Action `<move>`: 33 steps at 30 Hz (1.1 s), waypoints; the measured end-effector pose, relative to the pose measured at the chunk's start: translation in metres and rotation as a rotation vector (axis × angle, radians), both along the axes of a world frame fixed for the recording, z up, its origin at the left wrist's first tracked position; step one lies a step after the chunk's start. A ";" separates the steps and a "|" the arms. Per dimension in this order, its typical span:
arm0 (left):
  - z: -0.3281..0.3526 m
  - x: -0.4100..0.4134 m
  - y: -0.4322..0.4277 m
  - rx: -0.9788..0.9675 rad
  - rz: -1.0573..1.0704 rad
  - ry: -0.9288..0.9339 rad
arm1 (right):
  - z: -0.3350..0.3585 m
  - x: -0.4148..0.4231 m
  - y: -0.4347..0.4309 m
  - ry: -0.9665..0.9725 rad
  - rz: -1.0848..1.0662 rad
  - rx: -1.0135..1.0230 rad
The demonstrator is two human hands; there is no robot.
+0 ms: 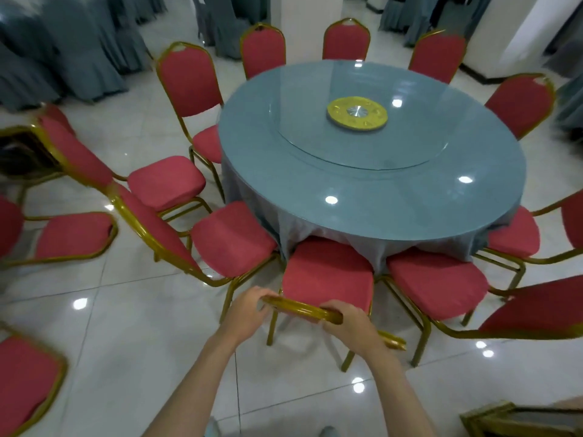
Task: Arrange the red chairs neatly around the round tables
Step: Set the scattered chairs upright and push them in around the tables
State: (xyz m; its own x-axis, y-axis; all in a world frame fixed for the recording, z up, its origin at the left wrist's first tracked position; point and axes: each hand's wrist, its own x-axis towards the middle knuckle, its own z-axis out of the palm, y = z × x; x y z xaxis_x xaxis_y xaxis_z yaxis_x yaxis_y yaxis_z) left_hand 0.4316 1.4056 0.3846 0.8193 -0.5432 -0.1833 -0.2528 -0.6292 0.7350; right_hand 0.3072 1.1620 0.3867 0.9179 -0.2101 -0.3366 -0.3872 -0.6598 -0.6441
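I am looking down through the head camera at a shiny white tiled floor (pixel 126 326). At the far left, a loose red padded chair with a gold metal frame (pixel 22 380) is sitting in the bottom corner, well apart from the table. Another loose red chair (pixel 72 234) is standing above it, also far from the table. Two slanted red chairs are standing closer in. The upper slanted chair (pixel 165 181) is near the cloth, and the lower slanted chair (pixel 232 238) is just beside the cloth.

In the middle, the left hand (pixel 249 313) is wrapping its fingers around the left end of the gold top bar (pixel 296 307) of the near red chair (pixel 328 275). The right hand (pixel 350 329) is gripping the same bar a bit further right. This chair is facing the table, and the front of its seat is sitting right at the hanging cloth.

Beyond it, the big round table with a blue-grey cloth and a clear glass top (pixel 378 197) is filling the middle. A round glass turning plate (pixel 362 149) is lying on it, with a yellow disc with a silver centre (pixel 356 113) under the glass.

To the right, a neighbour red chair (pixel 437 285) is standing just beside the near one. A back red chair (pixel 346 39) is standing with others along the far side.
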 end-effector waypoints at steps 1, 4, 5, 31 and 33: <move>0.001 0.005 0.015 -0.041 0.041 0.014 | 0.003 0.010 0.017 -0.044 -0.017 -0.009; 0.009 0.022 0.069 -0.145 0.137 0.063 | 0.009 0.045 0.075 -0.158 -0.068 -0.030; 0.012 0.027 0.086 -0.176 0.159 0.077 | 0.011 0.057 0.092 -0.181 -0.071 -0.026; 0.046 0.359 0.319 -0.224 0.310 0.039 | -0.009 0.407 0.340 -0.073 0.036 0.272; 0.045 0.389 0.321 -0.203 0.273 0.035 | -0.006 0.432 0.342 -0.049 0.018 0.271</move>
